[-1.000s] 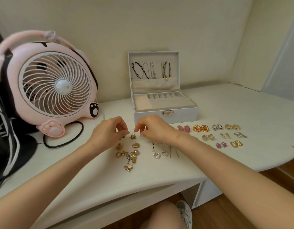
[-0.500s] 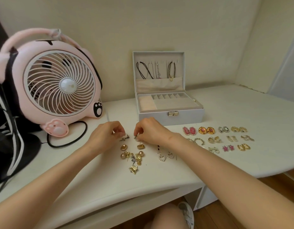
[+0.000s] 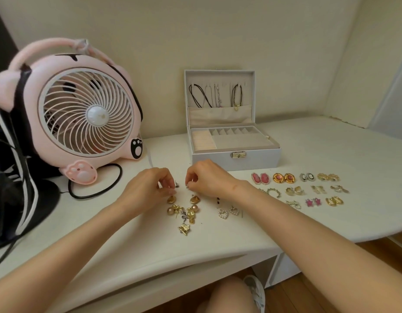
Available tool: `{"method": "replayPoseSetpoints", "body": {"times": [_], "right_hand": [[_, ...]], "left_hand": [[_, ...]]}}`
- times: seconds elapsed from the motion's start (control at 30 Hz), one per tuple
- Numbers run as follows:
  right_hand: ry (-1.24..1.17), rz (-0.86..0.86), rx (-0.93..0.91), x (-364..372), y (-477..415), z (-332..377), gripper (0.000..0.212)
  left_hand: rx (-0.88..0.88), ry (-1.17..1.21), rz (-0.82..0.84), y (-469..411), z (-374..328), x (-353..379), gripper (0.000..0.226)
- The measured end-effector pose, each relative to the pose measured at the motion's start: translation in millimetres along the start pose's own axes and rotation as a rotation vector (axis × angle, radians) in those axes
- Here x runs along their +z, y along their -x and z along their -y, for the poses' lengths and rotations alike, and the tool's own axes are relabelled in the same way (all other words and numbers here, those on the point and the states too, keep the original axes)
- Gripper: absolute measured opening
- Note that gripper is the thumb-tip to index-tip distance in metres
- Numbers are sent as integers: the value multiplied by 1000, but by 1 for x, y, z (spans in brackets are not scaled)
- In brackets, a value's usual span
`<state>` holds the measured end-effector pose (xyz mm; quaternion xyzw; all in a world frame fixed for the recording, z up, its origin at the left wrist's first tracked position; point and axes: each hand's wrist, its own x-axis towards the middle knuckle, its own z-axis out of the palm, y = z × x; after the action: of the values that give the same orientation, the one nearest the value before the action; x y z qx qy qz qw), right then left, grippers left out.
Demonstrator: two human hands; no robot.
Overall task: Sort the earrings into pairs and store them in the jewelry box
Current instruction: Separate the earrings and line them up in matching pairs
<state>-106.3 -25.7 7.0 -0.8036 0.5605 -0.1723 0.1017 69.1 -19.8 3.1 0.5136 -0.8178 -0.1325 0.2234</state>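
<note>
- Earrings lie in two groups on the white tabletop (image 3: 331, 143): an unsorted gold pile (image 3: 184, 211) near the middle, and sorted pairs (image 3: 308, 188) in rows at right, in front of the jewelry box (image 3: 236, 157).
- Left hand (image 3: 148, 188) has its fingers curled and pinches the left tiny earring (image 3: 177, 184). Right hand (image 3: 209, 179) is curled the same way on the right tiny earring (image 3: 188, 187). Both pieces are too small to tell if they match, or if they are lifted off the surface.
- Risk: the pinches are at the fingertips only, so a slip would likely drop a piece into the pile or let it roll to the near edge and onto the floor.
- Risk: the right forearm lies just beside the pearl hearts (image 3: 228, 212) and the leftmost sorted hoop (image 3: 273, 192). A sideways sweep could scatter the rows and undo the pairing.
- Risk: the pile pieces touch and overlap, so pulling one out may drag its neighbours. Several gold ones look alike, so a mismatch is possible.
- The box is open with its lid upright. Necklaces (image 3: 216, 96) hang inside the lid, above a fabric pocket.
- The box tray has a ring-roll section (image 3: 203, 140) at left, a row of small compartments (image 3: 229, 131) at the far side, and a wide flat section (image 3: 240, 141) nearer. No earrings show in any of them, so I judge storing has not begun.
- A pink fan (image 3: 82, 114) stands far left with its cable (image 3: 114, 184) looped near the left hand. It could snag.
</note>
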Motion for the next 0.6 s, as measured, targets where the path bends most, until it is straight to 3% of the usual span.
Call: {"method": "replayPoseSetpoints", "body": {"times": [0.17,0.47,0.6], "right_hand": [[3,-6,9,0,0,-4,17],[-57,49,2,-1,-1,-6,20],[-43,46,-6,0,-1,-7,20]], "left_hand": [[91,18,-26,8,-12,-7,8],[298,161,378,25,-24,-12,14],[401,44,404,28,-17,-6,23]]}}
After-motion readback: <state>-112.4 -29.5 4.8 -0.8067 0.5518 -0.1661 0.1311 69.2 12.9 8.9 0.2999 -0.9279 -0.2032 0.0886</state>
